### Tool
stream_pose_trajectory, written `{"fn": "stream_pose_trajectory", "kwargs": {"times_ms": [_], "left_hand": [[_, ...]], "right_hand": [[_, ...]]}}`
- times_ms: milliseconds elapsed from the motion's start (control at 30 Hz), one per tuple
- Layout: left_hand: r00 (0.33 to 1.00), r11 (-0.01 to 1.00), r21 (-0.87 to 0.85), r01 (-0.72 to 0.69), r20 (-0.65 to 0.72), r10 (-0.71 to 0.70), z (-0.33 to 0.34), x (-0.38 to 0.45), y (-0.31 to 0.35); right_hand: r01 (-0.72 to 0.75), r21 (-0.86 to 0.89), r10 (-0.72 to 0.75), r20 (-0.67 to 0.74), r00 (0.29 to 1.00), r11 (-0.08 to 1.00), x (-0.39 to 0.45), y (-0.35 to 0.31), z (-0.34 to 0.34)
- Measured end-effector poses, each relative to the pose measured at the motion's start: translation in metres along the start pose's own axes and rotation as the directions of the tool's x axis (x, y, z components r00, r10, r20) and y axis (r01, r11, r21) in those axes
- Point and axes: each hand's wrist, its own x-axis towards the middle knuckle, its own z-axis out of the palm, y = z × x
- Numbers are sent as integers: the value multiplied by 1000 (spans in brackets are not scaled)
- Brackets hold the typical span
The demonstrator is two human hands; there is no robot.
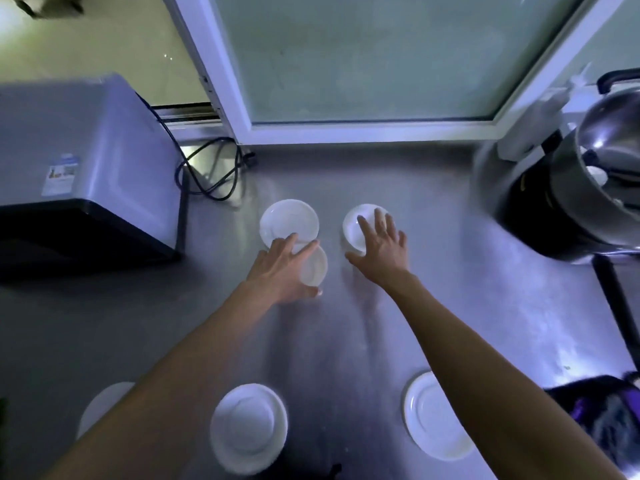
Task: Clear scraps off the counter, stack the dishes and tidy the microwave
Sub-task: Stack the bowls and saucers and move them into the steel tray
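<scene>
Nearest on the steel counter [346, 341]: three white plates, left [100, 407], middle [248, 427], right [429, 415]. Further in, left hand [282, 268] grips a small white bowl [313, 266], fingers curled over its rim; right hand [381, 242] rests spread on a second bowl [356, 226]. Beyond the left hand a saucer [289, 221]; microwave [79, 161] far left.

Frosted window [363, 57]; grey counter [346, 341]; dim bluish light

Single head-worn view, looking steeply down and forward over the counter [346, 341] toward its window-side far edge, close range.
</scene>
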Motion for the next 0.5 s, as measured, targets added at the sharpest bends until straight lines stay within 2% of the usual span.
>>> {"fn": "stream_pose_trajectory", "kwargs": {"times_ms": [500], "left_hand": [[996,994,-63,91,11,-91,6,26,10]], "right_hand": [[73,18,-75,153,985,997,57,13,7]]}}
